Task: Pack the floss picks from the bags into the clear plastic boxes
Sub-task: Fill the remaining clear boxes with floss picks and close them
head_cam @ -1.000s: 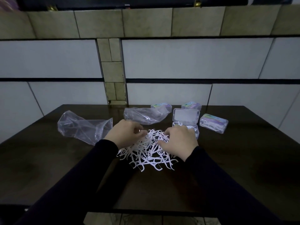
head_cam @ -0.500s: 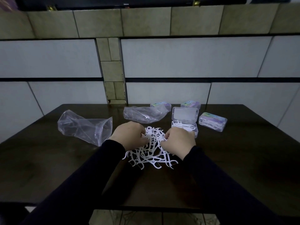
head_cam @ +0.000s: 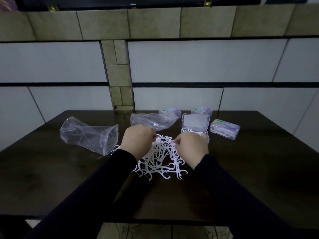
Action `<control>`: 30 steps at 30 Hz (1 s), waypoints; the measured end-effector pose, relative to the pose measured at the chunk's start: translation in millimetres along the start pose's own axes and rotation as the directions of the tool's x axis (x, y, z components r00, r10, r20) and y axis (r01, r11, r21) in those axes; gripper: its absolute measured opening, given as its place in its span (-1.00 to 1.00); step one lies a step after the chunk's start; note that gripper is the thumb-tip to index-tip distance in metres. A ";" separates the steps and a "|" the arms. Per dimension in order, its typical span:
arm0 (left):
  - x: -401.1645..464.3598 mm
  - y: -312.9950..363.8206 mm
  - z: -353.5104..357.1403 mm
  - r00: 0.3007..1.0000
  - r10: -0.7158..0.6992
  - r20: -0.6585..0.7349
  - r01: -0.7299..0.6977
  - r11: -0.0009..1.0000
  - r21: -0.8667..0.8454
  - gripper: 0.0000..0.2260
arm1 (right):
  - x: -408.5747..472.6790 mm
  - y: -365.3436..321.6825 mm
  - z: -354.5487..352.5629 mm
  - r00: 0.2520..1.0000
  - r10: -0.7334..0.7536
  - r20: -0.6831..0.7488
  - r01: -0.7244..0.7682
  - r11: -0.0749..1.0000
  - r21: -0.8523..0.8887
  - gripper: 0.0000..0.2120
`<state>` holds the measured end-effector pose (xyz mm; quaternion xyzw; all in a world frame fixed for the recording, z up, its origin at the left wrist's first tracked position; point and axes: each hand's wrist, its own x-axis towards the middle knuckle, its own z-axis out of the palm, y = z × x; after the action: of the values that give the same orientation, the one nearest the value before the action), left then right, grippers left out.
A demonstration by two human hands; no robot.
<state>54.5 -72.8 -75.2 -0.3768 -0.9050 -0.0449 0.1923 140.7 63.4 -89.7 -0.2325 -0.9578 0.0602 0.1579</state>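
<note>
floss picks point(head_cam: 160, 161): loose heap, dumped for sorting
hands: left hand point(head_cam: 137, 141), right hand point(head_cam: 191, 146) curled, gathering picks
open box point(head_cam: 195, 131): close by for filling

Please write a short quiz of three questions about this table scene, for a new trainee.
1. True or false: the open box already holds some floss picks.
2. How many closed boxes stand on the table? A) one B) three C) five
3. Which hand is closer to the open box?

Key:
1. True.
2. B: one right of the open box, two behind.
3. The right hand; the left hand is over the pile of floss picks, near the bags.
</note>
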 end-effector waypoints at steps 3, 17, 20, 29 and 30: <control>0.6 -0.9 1.5 0.998 -0.014 -0.063 0.012 0.999 -0.031 -0.82 | 0.6 1.3 -3.1 0.999 -0.018 -0.033 0.018 1.000 0.014 -0.80; 1.8 8.3 -8.4 0.949 -0.165 -0.270 0.021 0.885 -0.465 -0.87 | 1.3 20.7 -23.0 0.998 0.023 -0.067 -0.008 0.977 0.215 -0.82; 2.0 12.1 -12.8 0.932 -0.245 -0.268 0.049 0.815 -0.577 -0.87 | 2.6 24.6 -22.9 0.995 0.044 -0.089 -0.017 0.958 0.287 -0.84; 6.8 21.6 -10.2 0.924 -0.348 -0.157 0.042 0.503 -0.863 -0.92 | 7.2 35.8 -20.7 0.990 0.107 -0.087 -0.057 0.892 0.448 -0.85; 6.4 23.3 -11.2 0.922 -0.352 -0.164 0.029 0.483 -0.875 -0.91 | 8.1 36.7 -20.2 0.990 0.114 -0.082 -0.061 0.876 0.479 -0.85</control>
<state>70.2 -54.5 -63.9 -0.3047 -0.7542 -0.5695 0.1181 156.3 100.4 -75.4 -0.2325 -0.8924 0.2876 0.2587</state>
